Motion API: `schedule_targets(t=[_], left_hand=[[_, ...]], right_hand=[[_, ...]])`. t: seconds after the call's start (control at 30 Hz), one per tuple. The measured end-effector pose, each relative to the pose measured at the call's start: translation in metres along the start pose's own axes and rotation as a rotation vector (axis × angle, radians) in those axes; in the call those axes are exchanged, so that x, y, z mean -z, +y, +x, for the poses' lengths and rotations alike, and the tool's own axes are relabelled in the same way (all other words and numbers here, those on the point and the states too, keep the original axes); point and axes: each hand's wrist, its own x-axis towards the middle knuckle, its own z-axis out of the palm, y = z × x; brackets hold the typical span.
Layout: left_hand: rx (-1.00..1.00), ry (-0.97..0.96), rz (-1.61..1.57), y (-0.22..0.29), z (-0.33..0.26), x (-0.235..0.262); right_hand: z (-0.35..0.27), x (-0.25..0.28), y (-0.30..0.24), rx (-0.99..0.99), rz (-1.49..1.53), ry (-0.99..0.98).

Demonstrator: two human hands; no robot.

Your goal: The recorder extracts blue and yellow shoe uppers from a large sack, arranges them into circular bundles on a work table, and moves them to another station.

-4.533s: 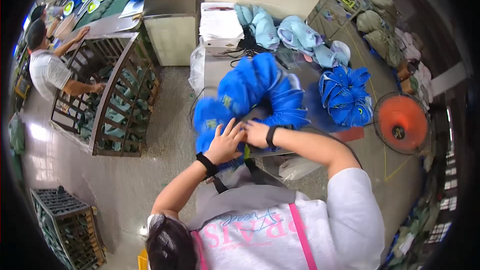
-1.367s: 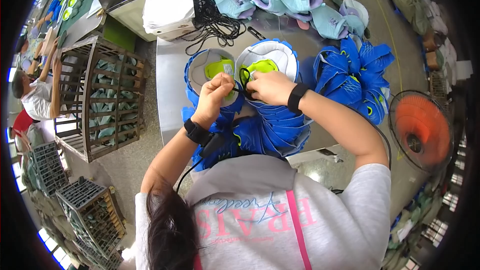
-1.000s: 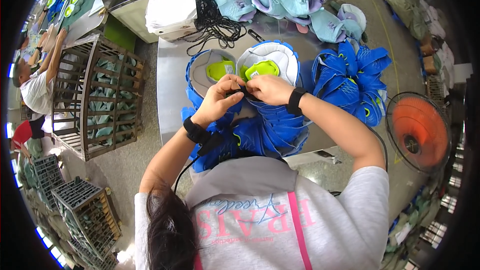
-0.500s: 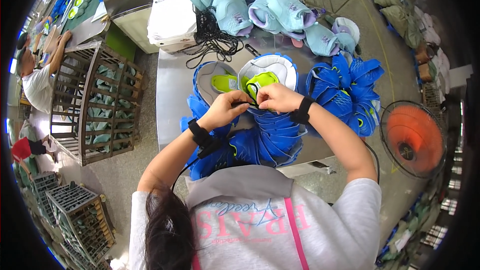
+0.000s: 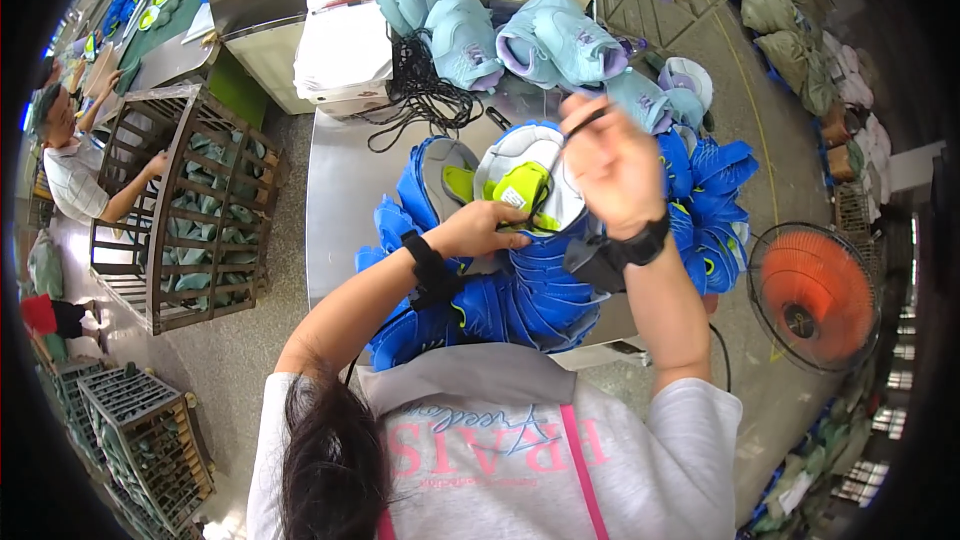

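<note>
A blue shoe upper with a white-grey lining and lime-green tongue faces me on top of a curved stack of blue uppers. My left hand pinches this upper at its edge beside the tongue. A thin black shoelace lies over the tongue. Raised to the right above the upper, my right hand is smeared by motion, and a length of black lace shows in its fingers. Another blue upper with a grey lining stands just left.
Light-blue uppers and a tangle of black laces lie at the table's back, beside a white box. More blue uppers are heaped right, near an orange fan. Left stands a slatted crate with a person beside it.
My right hand has left the tongue and swung up and right with the lace. My left hand has dropped slightly onto the upper's edge. The person's arm now reaches to the crate.
</note>
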Motion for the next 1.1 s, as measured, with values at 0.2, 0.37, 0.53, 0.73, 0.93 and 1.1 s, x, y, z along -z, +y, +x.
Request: schedule_targets(t=[0.2, 0.37, 0.53, 0.73, 0.93, 1.1], left_hand=[[-0.127, 0.019, -0.153, -0.002, 0.013, -0.022], [0.165, 0.432, -0.620, 0.008, 0.017, -0.018], [-0.067, 0.481, -0.485, 0.031, 0.013, 0.017], [-0.104, 0.631, 0.763, -0.041, -0.002, 0.075], [0.116, 0.948, 0.111, -0.063, -0.025, 0.126], [0.075, 0.853, 0.081, -0.039, -0.030, 0.104]], right_hand=[[0.002, 0.005, 0.013, 0.159, -0.260, -0.118], [-0.012, 0.080, 0.020, 0.002, -1.106, 0.074], [-0.034, 0.116, 0.079, -0.322, -1.960, -0.100], [0.000, 0.172, 0.038, 0.073, -1.803, 0.595], [-0.001, 0.188, -0.014, -0.040, -1.296, 0.912], [0.019, 0.123, 0.061, 0.516, -2.080, 0.531]])
